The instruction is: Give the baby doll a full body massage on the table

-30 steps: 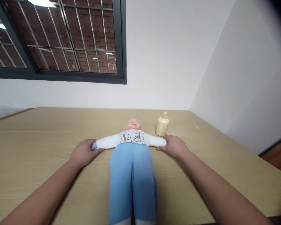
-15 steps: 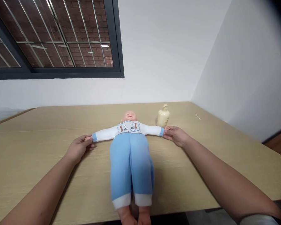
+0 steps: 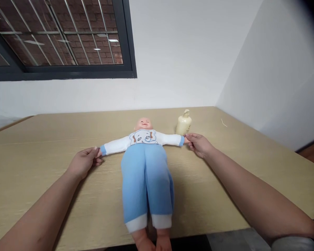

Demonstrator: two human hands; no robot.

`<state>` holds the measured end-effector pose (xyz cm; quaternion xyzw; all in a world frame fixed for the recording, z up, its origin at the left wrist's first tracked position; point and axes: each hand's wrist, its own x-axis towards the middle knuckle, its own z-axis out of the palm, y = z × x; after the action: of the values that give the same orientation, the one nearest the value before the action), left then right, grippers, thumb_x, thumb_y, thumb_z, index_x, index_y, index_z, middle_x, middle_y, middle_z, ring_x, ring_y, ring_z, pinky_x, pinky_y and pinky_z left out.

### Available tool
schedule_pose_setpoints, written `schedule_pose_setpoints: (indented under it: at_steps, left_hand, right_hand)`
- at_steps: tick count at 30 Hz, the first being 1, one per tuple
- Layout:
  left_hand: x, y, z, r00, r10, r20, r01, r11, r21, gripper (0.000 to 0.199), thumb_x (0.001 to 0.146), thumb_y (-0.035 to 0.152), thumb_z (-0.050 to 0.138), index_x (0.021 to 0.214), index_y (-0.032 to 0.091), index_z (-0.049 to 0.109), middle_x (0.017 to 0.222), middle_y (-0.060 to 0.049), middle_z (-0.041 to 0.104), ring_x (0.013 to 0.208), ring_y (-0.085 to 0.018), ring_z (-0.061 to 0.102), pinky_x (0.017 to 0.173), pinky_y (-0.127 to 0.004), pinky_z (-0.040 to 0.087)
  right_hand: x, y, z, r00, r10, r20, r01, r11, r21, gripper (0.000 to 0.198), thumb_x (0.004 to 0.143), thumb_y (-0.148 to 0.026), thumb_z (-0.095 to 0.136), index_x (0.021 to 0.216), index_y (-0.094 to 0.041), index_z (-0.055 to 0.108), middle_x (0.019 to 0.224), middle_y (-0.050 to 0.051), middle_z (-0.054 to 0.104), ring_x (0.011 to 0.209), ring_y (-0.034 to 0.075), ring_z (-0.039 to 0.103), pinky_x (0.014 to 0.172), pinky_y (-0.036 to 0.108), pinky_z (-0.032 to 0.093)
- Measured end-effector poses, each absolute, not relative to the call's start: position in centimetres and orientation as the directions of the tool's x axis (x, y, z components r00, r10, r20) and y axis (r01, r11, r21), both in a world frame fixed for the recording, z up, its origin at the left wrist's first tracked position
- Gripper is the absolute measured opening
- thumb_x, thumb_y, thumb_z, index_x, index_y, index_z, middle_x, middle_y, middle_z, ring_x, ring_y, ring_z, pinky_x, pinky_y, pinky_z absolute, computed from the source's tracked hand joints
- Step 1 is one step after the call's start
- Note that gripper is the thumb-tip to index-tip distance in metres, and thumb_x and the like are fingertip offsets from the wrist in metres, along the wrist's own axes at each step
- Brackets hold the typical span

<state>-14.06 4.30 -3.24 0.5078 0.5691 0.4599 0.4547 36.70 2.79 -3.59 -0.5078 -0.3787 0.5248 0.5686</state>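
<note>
A baby doll (image 3: pixel 146 174) lies on its back on the table, its feet towards me and its face up. It wears blue trousers with white cuffs and a white long-sleeved top with an elephant print. Both its arms are stretched out sideways. My left hand (image 3: pixel 84 161) pinches the doll's hand at the left, just past the blue sleeve cuff. On the other side my right hand (image 3: pixel 199 144) has its fingers closed on the doll's other hand. Close behind my right hand stands a cream pump bottle (image 3: pixel 183 124).
The wooden table (image 3: pixel 42 136) reaches back to a white wall. A thin pale strip (image 3: pixel 223 123) lies on it at the right rear. Above, at the left, is a barred window (image 3: pixel 68 38) with a dark frame (image 3: pixel 81 73). Another wall borders the right side.
My hands have moved slightly farther apart, with the doll's arms still held outstretched. The view has tilted down a little, so the window sits higher.
</note>
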Motion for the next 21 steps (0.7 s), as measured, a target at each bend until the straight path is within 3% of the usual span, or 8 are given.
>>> schedule_pose_setpoints:
  at_steps: [4, 7, 10, 12, 16, 21]
  left_hand:
    - [-14.0, 4.2, -2.8, 0.023, 0.998, -0.064, 0.139, 0.06, 0.988, 0.039, 0.08, 0.052, 0.072, 0.071, 0.015, 0.061, 0.059, 0.001, 0.054, 0.053, -0.009, 0.049, 0.048, -0.018, 0.042]
    - [-14.4, 4.4, -2.9, 0.076, 0.994, -0.083, 0.067, 0.078, 0.995, 0.034, 0.072, 0.043, 0.082, 0.085, 0.014, 0.069, 0.069, -0.001, 0.061, 0.058, -0.01, 0.055, 0.053, -0.018, 0.048]
    - [-14.7, 4.5, -3.0, 0.029, 0.992, -0.122, 0.076, 0.119, 0.99, 0.052, 0.063, 0.038, 0.088, 0.106, 0.013, 0.072, 0.084, -0.006, 0.069, 0.068, -0.014, 0.064, 0.064, -0.021, 0.056]
    - [-14.7, 4.5, -3.0, 0.025, 0.992, -0.127, 0.091, 0.124, 0.988, 0.057, 0.062, 0.039, 0.089, 0.11, 0.012, 0.072, 0.087, -0.008, 0.071, 0.07, -0.015, 0.066, 0.066, -0.023, 0.057]
    - [-14.5, 4.5, -3.1, 0.034, 0.996, -0.084, 0.123, 0.079, 0.989, 0.058, 0.061, 0.046, 0.088, 0.106, 0.013, 0.072, 0.074, -0.005, 0.068, 0.063, -0.014, 0.063, 0.06, -0.022, 0.054]
    - [-14.1, 4.3, -2.9, 0.015, 0.998, -0.061, 0.195, 0.057, 0.979, 0.048, 0.067, 0.058, 0.08, 0.081, 0.015, 0.067, 0.062, -0.002, 0.06, 0.054, -0.013, 0.055, 0.052, -0.023, 0.048]
  right_hand:
    - [36.4, 3.1, -4.1, 0.214, 0.973, -0.081, -0.148, -0.05, -0.988, 0.024, 0.078, -0.035, 0.075, 0.09, -0.015, 0.069, 0.059, -0.002, 0.055, 0.046, 0.006, 0.041, 0.04, 0.017, 0.032]
    - [36.4, 3.2, -4.4, 0.203, 0.976, -0.074, -0.119, -0.05, -0.992, 0.02, 0.081, -0.031, 0.071, 0.093, -0.016, 0.069, 0.061, 0.0, 0.059, 0.047, 0.007, 0.044, 0.042, 0.018, 0.035]
    - [36.7, 2.9, -4.1, 0.128, 0.988, -0.089, -0.122, -0.074, -0.99, 0.019, 0.077, -0.025, 0.073, 0.093, -0.016, 0.069, 0.074, 0.005, 0.068, 0.052, 0.009, 0.053, 0.05, 0.022, 0.047]
    - [37.1, 2.6, -3.9, 0.061, 0.992, -0.111, -0.133, -0.102, -0.986, 0.023, 0.071, -0.021, 0.077, 0.092, -0.015, 0.069, 0.084, 0.009, 0.071, 0.062, 0.013, 0.062, 0.062, 0.027, 0.055]
    - [37.3, 2.3, -3.6, -0.017, 0.994, -0.105, -0.145, -0.107, -0.984, 0.028, 0.065, -0.022, 0.085, 0.086, -0.015, 0.068, 0.088, 0.009, 0.071, 0.075, 0.016, 0.067, 0.074, 0.028, 0.057]
    - [36.9, 2.7, -3.9, 0.016, 0.997, -0.072, -0.09, -0.07, -0.994, 0.041, 0.058, -0.034, 0.092, 0.076, -0.016, 0.059, 0.069, 0.002, 0.065, 0.056, 0.009, 0.056, 0.055, 0.023, 0.048]
